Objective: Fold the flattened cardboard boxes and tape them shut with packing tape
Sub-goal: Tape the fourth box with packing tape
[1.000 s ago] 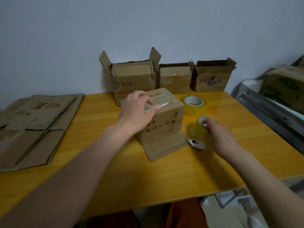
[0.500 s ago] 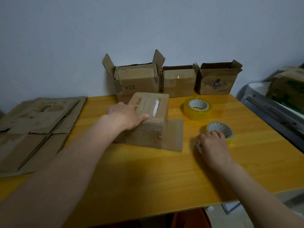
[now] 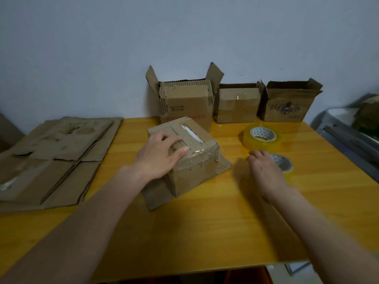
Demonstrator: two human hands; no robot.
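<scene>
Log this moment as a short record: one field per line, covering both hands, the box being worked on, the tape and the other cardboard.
left hand: rests flat on top of the box, fingers fairly straight
right hand: on the table beside the small tape roll, holding nothing visible
box: on the table, top taped, flaps splayed at its base
small tape roll: lying flat, partly hidden by the right hand
large tape roll: lying flat, behind the small one
flat cardboard: stacked at the table's left end
back boxes: three against the wall
</scene>
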